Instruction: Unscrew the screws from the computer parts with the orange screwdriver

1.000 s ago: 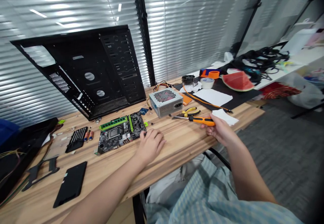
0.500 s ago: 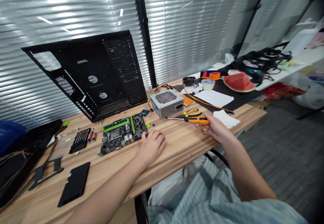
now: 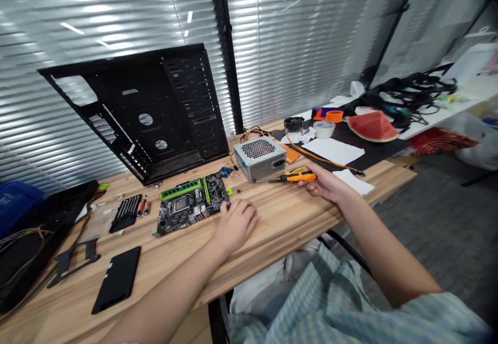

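Observation:
My right hand (image 3: 322, 183) is closed around the orange and black handle of a screwdriver (image 3: 298, 177). The shaft points left, its tip close to the front lower corner of a grey power supply unit (image 3: 261, 157); I cannot tell whether they touch. Yellow-handled pliers (image 3: 299, 169) lie behind the screwdriver, partly hidden by it. My left hand (image 3: 238, 223) rests on the table with its fingers loosely bent and apart. Its thumb is at the right corner of a motherboard (image 3: 194, 204) with green memory slots. Small screws and bits lie between the board and the power supply.
A black computer case panel (image 3: 136, 115) leans against the blinds. Left are a screwdriver bit set (image 3: 126, 213), a black phone-like slab (image 3: 117, 280) and a black bracket (image 3: 73, 263). Right are a CPU fan (image 3: 294, 125), tape roll (image 3: 324, 129), white papers (image 3: 333, 152) and a watermelon-shaped item (image 3: 374, 126).
My right hand has moved left with the screwdriver, bringing its tip nearer the power supply's lower corner. My left hand stays by the motherboard. The view has shifted slightly.

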A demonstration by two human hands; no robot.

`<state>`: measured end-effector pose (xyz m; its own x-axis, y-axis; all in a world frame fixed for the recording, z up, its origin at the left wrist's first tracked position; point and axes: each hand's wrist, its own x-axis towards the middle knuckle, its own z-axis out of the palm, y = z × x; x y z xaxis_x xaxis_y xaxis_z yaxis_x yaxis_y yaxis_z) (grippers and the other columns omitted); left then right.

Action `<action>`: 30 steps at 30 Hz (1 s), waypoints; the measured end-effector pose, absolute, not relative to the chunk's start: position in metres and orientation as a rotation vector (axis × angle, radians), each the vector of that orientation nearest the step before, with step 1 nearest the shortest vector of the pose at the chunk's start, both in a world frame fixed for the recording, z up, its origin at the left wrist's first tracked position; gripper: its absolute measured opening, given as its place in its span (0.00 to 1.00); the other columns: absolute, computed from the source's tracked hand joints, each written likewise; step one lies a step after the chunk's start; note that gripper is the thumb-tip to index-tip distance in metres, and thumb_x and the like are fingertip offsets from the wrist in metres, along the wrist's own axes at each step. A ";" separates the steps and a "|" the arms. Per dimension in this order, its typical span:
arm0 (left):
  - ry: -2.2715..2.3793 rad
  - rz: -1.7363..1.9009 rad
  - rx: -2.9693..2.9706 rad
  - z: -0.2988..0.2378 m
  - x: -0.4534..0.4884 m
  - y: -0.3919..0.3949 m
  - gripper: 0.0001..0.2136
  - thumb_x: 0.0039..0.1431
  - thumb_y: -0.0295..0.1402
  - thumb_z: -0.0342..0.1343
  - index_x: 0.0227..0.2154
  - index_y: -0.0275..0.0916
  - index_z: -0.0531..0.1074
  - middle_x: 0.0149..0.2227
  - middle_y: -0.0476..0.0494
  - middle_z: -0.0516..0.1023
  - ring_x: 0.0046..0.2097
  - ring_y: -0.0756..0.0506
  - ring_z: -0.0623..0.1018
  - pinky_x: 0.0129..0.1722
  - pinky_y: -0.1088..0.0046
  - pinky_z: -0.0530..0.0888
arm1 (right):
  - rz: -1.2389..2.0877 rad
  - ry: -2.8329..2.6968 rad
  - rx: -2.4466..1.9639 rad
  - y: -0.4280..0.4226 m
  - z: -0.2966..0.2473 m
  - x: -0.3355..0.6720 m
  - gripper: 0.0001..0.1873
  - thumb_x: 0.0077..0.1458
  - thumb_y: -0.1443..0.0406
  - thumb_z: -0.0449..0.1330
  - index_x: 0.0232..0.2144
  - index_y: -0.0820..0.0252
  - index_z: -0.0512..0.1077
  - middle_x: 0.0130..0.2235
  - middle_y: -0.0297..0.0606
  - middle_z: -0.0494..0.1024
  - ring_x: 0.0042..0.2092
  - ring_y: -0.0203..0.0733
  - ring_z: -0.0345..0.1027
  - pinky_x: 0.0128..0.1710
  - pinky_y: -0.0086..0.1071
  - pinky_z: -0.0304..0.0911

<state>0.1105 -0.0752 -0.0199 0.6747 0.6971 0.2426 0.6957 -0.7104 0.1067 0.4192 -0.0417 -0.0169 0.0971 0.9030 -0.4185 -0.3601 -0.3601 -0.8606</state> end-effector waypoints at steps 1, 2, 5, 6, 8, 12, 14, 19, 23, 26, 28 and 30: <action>1.200 0.420 2.868 -0.020 0.111 -0.075 0.11 0.69 0.37 0.44 0.43 0.42 0.70 0.48 0.42 0.75 0.53 0.42 0.68 0.51 0.54 0.56 | 1.520 -0.607 -1.304 -0.038 -0.016 0.422 0.17 0.67 0.58 0.47 0.32 0.62 0.69 0.21 0.40 0.77 0.14 0.29 0.58 0.11 0.19 0.53; 1.204 0.421 2.865 -0.020 0.111 -0.075 0.11 0.69 0.37 0.44 0.43 0.42 0.70 0.48 0.42 0.75 0.53 0.42 0.68 0.51 0.54 0.56 | 1.528 -0.610 -1.305 -0.034 -0.015 0.425 0.18 0.67 0.58 0.47 0.31 0.62 0.68 0.21 0.40 0.76 0.14 0.29 0.57 0.11 0.19 0.52; 1.204 0.425 2.861 -0.020 0.111 -0.076 0.12 0.69 0.37 0.44 0.43 0.42 0.71 0.48 0.40 0.75 0.53 0.41 0.68 0.51 0.54 0.56 | 1.542 -0.628 -1.298 -0.026 -0.014 0.430 0.17 0.67 0.58 0.47 0.30 0.62 0.68 0.19 0.40 0.75 0.14 0.29 0.56 0.11 0.18 0.52; 1.200 0.425 2.860 -0.019 0.112 -0.076 0.12 0.69 0.37 0.44 0.43 0.42 0.71 0.47 0.40 0.75 0.53 0.41 0.68 0.51 0.54 0.56 | 1.543 -0.635 -1.293 -0.024 -0.014 0.431 0.17 0.67 0.58 0.48 0.30 0.62 0.68 0.19 0.39 0.75 0.14 0.29 0.56 0.11 0.18 0.52; 1.199 0.426 2.860 -0.019 0.112 -0.076 0.12 0.69 0.37 0.44 0.43 0.42 0.71 0.47 0.40 0.76 0.53 0.41 0.68 0.51 0.54 0.56 | 1.543 -0.647 -1.284 -0.023 -0.016 0.432 0.17 0.67 0.59 0.47 0.31 0.62 0.68 0.19 0.39 0.74 0.14 0.29 0.56 0.11 0.18 0.52; 1.205 0.422 2.864 -0.018 0.112 -0.077 0.11 0.69 0.37 0.44 0.42 0.42 0.71 0.47 0.41 0.75 0.53 0.42 0.68 0.51 0.55 0.56 | 1.540 -0.665 -1.275 -0.022 -0.021 0.433 0.17 0.67 0.59 0.47 0.31 0.63 0.67 0.19 0.38 0.73 0.14 0.28 0.56 0.11 0.17 0.51; 1.205 0.421 2.861 -0.018 0.112 -0.076 0.11 0.69 0.37 0.44 0.42 0.42 0.71 0.47 0.41 0.76 0.53 0.42 0.68 0.51 0.55 0.56 | 1.534 -0.676 -1.276 -0.023 -0.023 0.434 0.17 0.67 0.58 0.47 0.32 0.63 0.67 0.19 0.38 0.73 0.14 0.28 0.56 0.12 0.17 0.51; 1.212 0.429 2.865 -0.018 0.111 -0.076 0.11 0.69 0.37 0.45 0.43 0.42 0.70 0.48 0.41 0.75 0.53 0.41 0.69 0.51 0.54 0.56 | 1.497 -0.707 -1.300 -0.026 -0.019 0.432 0.16 0.66 0.58 0.47 0.31 0.62 0.66 0.19 0.36 0.72 0.14 0.27 0.56 0.12 0.17 0.50; 1.265 0.458 2.865 -0.015 0.112 -0.076 0.10 0.68 0.38 0.46 0.45 0.43 0.70 0.50 0.40 0.74 0.54 0.40 0.68 0.50 0.54 0.57 | 1.450 -0.738 -1.309 -0.028 -0.016 0.429 0.15 0.65 0.59 0.49 0.31 0.63 0.68 0.18 0.36 0.72 0.14 0.28 0.55 0.12 0.18 0.50; 1.313 0.482 2.902 -0.009 0.121 -0.069 0.11 0.68 0.39 0.45 0.46 0.42 0.69 0.51 0.39 0.74 0.54 0.39 0.68 0.50 0.53 0.57 | 1.401 -0.773 -1.299 -0.029 -0.016 0.427 0.14 0.64 0.59 0.51 0.31 0.63 0.68 0.18 0.36 0.72 0.14 0.28 0.55 0.12 0.18 0.49; 1.350 0.473 2.985 -0.005 0.131 -0.057 0.11 0.68 0.37 0.44 0.46 0.42 0.69 0.50 0.39 0.74 0.52 0.39 0.69 0.50 0.53 0.57 | 1.366 -0.800 -1.292 -0.029 -0.016 0.427 0.13 0.63 0.59 0.52 0.31 0.62 0.68 0.18 0.36 0.72 0.14 0.28 0.55 0.11 0.19 0.49; 1.420 0.445 3.084 -0.002 0.142 -0.040 0.11 0.68 0.33 0.43 0.45 0.41 0.70 0.49 0.38 0.73 0.51 0.38 0.69 0.49 0.53 0.58 | 1.334 -0.823 -1.290 -0.029 -0.017 0.426 0.13 0.63 0.59 0.52 0.32 0.62 0.67 0.18 0.35 0.72 0.14 0.29 0.56 0.11 0.19 0.50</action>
